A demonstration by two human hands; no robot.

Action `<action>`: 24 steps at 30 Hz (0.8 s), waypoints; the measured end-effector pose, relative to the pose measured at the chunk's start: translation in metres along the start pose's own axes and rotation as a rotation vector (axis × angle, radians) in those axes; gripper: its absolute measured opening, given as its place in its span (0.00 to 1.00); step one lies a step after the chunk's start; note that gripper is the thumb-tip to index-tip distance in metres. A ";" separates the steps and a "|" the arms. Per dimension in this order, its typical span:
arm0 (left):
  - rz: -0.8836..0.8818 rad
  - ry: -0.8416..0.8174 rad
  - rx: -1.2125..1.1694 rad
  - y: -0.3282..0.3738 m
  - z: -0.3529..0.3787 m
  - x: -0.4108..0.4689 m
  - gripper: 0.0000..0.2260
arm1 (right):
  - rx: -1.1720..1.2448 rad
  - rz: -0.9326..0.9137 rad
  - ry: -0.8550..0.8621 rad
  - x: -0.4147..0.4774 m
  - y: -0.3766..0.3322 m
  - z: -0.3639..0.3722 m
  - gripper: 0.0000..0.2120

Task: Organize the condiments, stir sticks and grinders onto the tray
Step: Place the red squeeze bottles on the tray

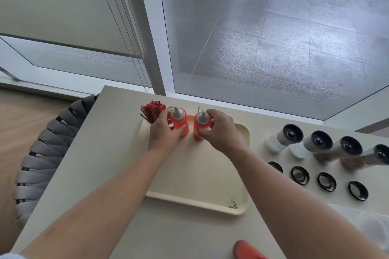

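A cream tray (195,176) lies on the table in front of me. Two red squeeze bottles with grey caps stand upright at its far end. My left hand (163,132) grips the left bottle (180,121). My right hand (219,130) grips the right bottle (201,124). A bunch of red stir sticks (151,110) stands at the tray's far left corner, just behind my left hand. Several grinders (317,143) with dark tops stand in a row on the table to the right of the tray.
Several small black-rimmed jars (300,174) sit in a row nearer me, right of the tray. Another red bottle (246,250) pokes in at the bottom edge. A grey woven chair (42,153) is at the table's left side. Frosted glass runs behind the table.
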State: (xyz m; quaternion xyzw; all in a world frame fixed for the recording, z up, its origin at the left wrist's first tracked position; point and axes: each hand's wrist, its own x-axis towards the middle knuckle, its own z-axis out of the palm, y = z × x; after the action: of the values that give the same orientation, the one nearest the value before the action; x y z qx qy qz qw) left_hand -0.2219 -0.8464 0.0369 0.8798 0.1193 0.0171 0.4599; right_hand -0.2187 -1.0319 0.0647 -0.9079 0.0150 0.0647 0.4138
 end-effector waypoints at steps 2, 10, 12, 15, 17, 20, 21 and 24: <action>0.003 -0.001 -0.001 0.001 0.001 0.001 0.27 | -0.009 0.005 0.017 0.001 0.001 0.000 0.16; -0.001 -0.021 0.014 0.003 0.004 0.003 0.28 | -0.004 0.023 0.019 0.003 0.004 -0.003 0.17; 0.004 -0.016 0.028 0.003 0.005 0.004 0.29 | 0.008 0.017 -0.003 0.001 0.003 -0.006 0.21; 0.012 -0.024 0.046 0.005 0.005 0.001 0.30 | 0.020 0.012 -0.025 0.000 0.002 -0.009 0.24; 0.012 -0.028 0.036 0.006 0.004 -0.001 0.31 | -0.004 0.015 -0.041 0.000 0.003 -0.011 0.26; 0.000 -0.010 0.032 0.011 0.000 -0.005 0.34 | -0.048 0.054 -0.082 -0.004 0.006 -0.017 0.35; -0.005 0.000 0.031 0.013 -0.002 -0.007 0.35 | -0.061 0.064 -0.094 -0.007 0.007 -0.019 0.37; -0.009 0.025 0.028 0.017 -0.009 -0.016 0.37 | -0.107 0.068 -0.100 -0.016 0.010 -0.027 0.39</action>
State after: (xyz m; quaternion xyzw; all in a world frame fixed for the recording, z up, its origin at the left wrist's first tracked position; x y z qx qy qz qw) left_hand -0.2352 -0.8518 0.0575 0.8852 0.1292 0.0242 0.4463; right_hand -0.2326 -1.0593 0.0769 -0.9234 0.0215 0.1245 0.3625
